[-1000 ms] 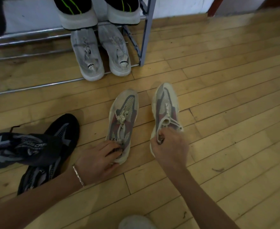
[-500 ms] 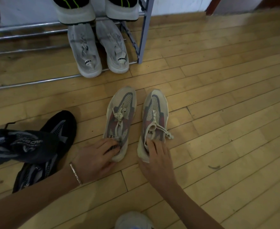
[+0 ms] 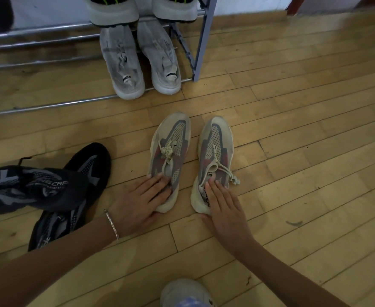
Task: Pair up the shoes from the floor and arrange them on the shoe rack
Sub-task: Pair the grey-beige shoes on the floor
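Note:
Two beige sneakers with grey and red panels stand side by side on the wooden floor, toes toward the rack. My left hand (image 3: 141,201) grips the heel of the left beige sneaker (image 3: 171,149). My right hand (image 3: 223,207) lies over the heel and collar of the right beige sneaker (image 3: 215,147), fingers on top, thumb behind the heel. The metal shoe rack (image 3: 49,105) spans the top left. On its bottom bars sits a pair of grey sneakers (image 3: 137,60); above them a pair of white-soled black shoes (image 3: 142,9).
Two black sneakers (image 3: 49,189) lie crossed on the floor at the left, one on top of the other. The rack's grey upright post (image 3: 203,41) stands right of the grey pair. A light shoe on a foot (image 3: 184,293) shows at the bottom edge.
My right hand slid the right beige sneaker leftward until it stood parallel to the left one, then shifted from its laces to its heel. My left hand stayed on the left sneaker's heel.

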